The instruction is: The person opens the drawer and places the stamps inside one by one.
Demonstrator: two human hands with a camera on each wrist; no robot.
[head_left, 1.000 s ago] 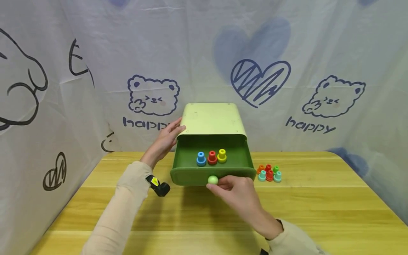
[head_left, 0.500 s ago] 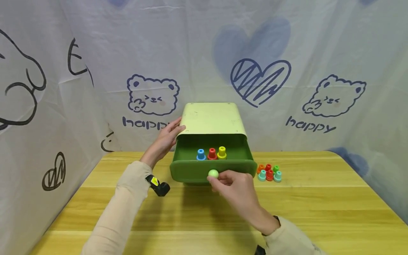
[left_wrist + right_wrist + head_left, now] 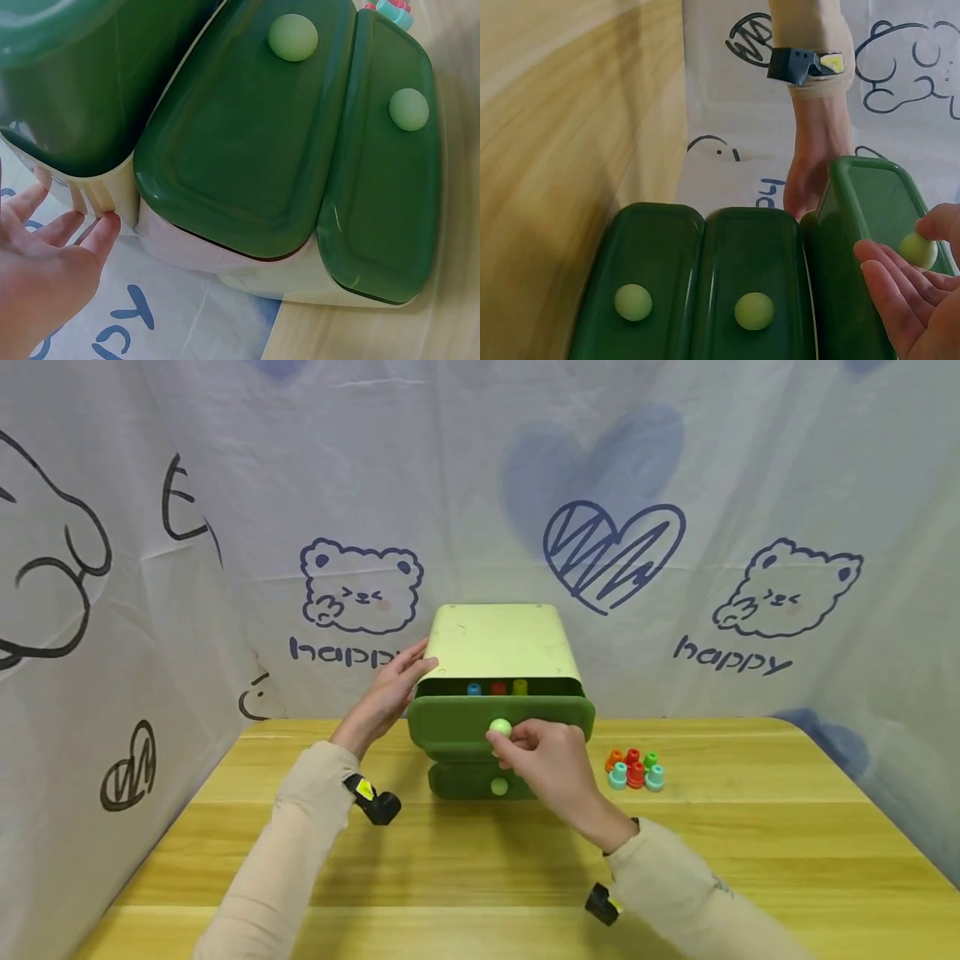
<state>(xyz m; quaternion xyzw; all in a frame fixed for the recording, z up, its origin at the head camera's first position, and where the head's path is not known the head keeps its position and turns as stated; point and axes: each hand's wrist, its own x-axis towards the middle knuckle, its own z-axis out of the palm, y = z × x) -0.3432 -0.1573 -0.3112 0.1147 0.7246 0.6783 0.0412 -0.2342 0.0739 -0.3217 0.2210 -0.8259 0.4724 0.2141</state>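
Green and glossy, the top drawer (image 3: 450, 723) jutted partway from a pale-yellow-topped, three-drawer cabinet (image 3: 498, 642) on the wood-grain tabletop (image 3: 225, 860). Thumb and fingers of the right hand (image 3: 553, 766) pinched the drawer's round, pale green knob (image 3: 500, 727), likely to govern its slide; the left hand (image 3: 384, 695), apart, rested fingers against the cabinet's side, probably as a brace. Narrow tops of a blue peg (image 3: 474, 690), a red peg (image 3: 498, 689) and a yellow peg (image 3: 521, 687) showed inside.

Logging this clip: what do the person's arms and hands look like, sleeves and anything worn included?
The left sleeve and right sleeve are beige and reach the wrists; the right one carries a grey mark too small to read. The left hand and right hand are bare. The left wrist device and right wrist device are small and black, each with a yellow patch.
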